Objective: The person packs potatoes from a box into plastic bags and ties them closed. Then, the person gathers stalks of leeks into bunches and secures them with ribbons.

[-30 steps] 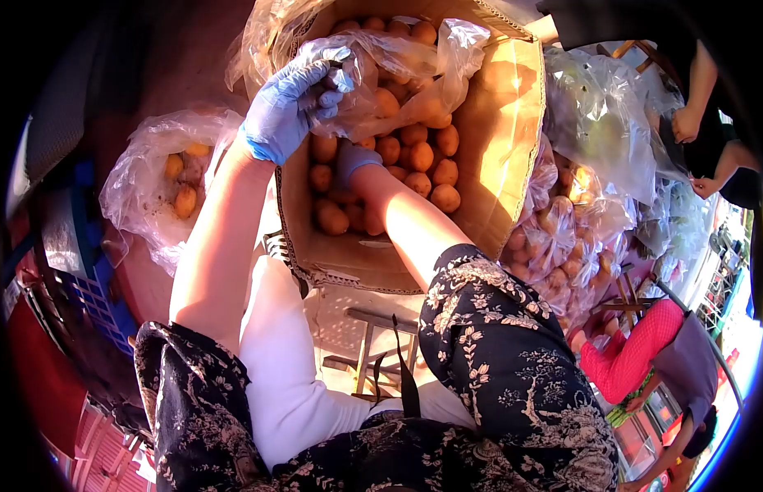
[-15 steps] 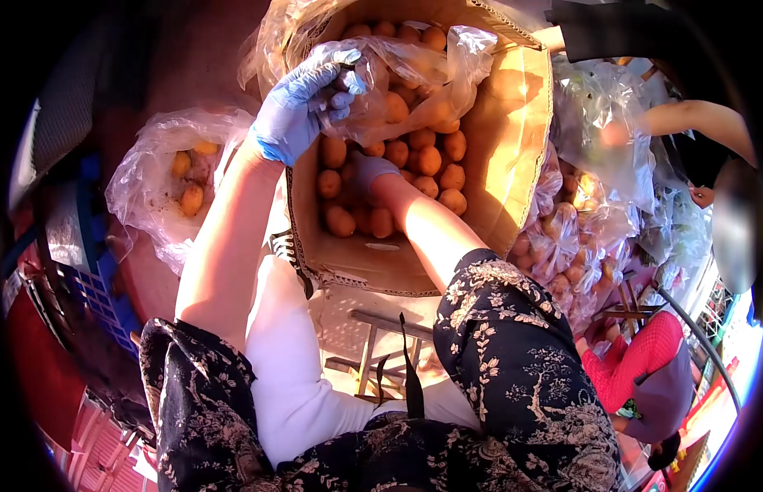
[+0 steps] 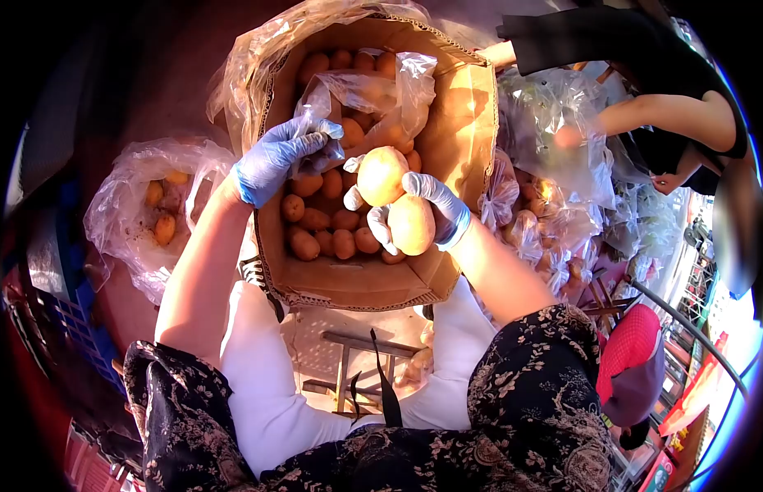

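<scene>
My right hand [image 3: 427,209], in a pale blue glove, is closed around two round orange-yellow fruits [image 3: 382,175] above the near right part of a cardboard box [image 3: 361,291]. Its fingers reach around them from the near side. My left hand [image 3: 287,157], gloved too, pinches the edge of a clear plastic bag [image 3: 373,90] over the box's left side. The bag's mouth sags open to the right, and fruits show through its film. More loose orange fruits [image 3: 343,243] lie on the box bottom, nearest me.
A clear bag [image 3: 143,254] with a few fruits stands to the left of the box. Several filled, tied bags [image 3: 525,238] are heaped to the right. A co-worker's arm [image 3: 652,116] reaches over them. A wooden stool [image 3: 344,369] sits between my legs.
My right hand has come up out of the box with two fruits in it. My left hand still grips the bag, a little lower. The view has shifted right.
</scene>
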{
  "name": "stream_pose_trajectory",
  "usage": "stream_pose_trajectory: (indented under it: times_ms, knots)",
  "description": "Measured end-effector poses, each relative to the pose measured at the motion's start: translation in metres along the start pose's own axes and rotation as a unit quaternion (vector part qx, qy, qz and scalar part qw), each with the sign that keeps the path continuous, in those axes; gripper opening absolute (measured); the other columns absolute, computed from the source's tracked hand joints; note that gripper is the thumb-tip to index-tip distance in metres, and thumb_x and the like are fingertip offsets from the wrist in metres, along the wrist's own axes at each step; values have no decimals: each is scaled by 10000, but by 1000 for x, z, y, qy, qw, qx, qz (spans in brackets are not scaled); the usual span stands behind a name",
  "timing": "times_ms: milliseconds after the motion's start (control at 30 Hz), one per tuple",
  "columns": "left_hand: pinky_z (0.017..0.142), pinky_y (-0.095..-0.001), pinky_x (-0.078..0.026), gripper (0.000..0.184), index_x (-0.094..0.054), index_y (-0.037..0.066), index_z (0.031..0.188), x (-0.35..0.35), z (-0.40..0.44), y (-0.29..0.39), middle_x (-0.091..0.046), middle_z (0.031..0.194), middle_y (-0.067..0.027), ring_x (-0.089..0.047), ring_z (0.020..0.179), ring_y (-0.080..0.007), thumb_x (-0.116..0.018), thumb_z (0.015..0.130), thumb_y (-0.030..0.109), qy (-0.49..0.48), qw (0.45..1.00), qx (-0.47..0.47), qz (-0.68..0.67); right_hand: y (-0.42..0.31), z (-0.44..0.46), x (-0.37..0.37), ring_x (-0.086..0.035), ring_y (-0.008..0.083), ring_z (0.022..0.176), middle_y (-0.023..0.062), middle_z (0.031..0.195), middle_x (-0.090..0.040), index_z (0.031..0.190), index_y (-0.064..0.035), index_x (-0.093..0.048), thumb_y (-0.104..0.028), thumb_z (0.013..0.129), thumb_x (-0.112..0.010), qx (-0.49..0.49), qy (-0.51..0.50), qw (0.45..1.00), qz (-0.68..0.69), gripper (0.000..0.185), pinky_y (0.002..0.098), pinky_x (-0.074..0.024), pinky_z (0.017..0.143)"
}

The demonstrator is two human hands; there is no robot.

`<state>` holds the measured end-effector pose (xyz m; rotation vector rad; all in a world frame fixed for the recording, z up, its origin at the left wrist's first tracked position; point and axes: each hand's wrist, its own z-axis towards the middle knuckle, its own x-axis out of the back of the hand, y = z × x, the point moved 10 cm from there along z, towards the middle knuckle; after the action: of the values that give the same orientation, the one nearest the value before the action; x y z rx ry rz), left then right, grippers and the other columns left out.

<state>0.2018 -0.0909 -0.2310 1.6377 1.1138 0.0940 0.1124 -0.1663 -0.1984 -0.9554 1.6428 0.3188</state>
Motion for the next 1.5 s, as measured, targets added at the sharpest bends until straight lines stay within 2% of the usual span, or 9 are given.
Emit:
stream_pose_trajectory:
  times_ms: [300,600,767,833,900,1033,1400,1433,1500]
  knots:
    - [433,-172,-256,215,-583,103,1035,19,1,-5,-508,680,26,-344,483,-48,-500,865,204,123,982,21,-141,-12,32,3,-575,310,685,194,991,-525,1257,-92,-343,-531,734,-538,27,-5,986,164,710,419,-490,476]
    - [451,-164,-242,348,-488,62,1191,3,-16,75,-510,689,3,-284,464,-43,-459,851,134,83,971,-121,-191,-55,54,107,-326,367,1191,178,1307,-291,1218,-63,-334,-308,842,-452,161,335,921,120,464,546,-328,941]
    - [451,-179,-242,370,-476,50,1198,17,-9,76,-508,685,-6,-283,454,-47,-483,848,169,73,961,-145,-226,-80,24,91,-605,282,786,147,862,-603,968,-6,-573,-245,872,-377,82,242,951,-176,324,376,-505,725]
    - [450,-186,-245,375,-474,49,1198,30,-7,70,-509,685,-5,-282,449,-46,-491,846,178,101,956,-148,-232,-71,4,104,-606,268,785,149,833,-624,907,13,-609,-271,846,-435,-79,337,832,-433,339,364,-486,752]
    - [445,-192,-245,380,-470,44,1202,37,-5,70,-501,675,6,-278,447,-43,-491,846,177,96,957,-150,-227,-71,4,141,-609,251,790,160,794,-625,862,15,-627,-298,816,-478,-196,355,548,-732,350,350,-476,745]
    - [430,-178,-227,390,-462,30,1213,40,-2,62,-444,631,26,-261,442,-45,-474,853,180,104,960,-145,-216,-58,-10,202,-482,292,1048,178,1129,-472,1155,48,-419,-467,718,-594,-238,519,255,-781,698,363,-422,870]
    - [434,-176,-239,319,-533,49,1142,20,9,40,-499,654,25,-284,452,-36,-471,855,173,77,969,-112,-204,-32,-27,219,-462,332,1106,188,1349,-206,1275,-179,-265,-436,622,-672,-194,587,497,-609,812,394,-419,886]
    - [436,-175,-241,305,-547,55,1126,13,10,39,-502,655,26,-289,454,-35,-472,855,174,74,971,-102,-202,-37,-26,205,-514,313,1053,221,1312,-315,1269,-130,-278,-447,613,-679,-181,595,450,-641,832,375,-437,858]
    - [439,-171,-246,269,-574,65,1083,4,10,27,-522,679,21,-307,468,-41,-480,854,170,76,974,-78,-197,-39,-23,235,-552,305,1001,224,1156,-499,1253,-67,-296,-465,609,-681,-72,589,599,-538,849,360,-446,835]
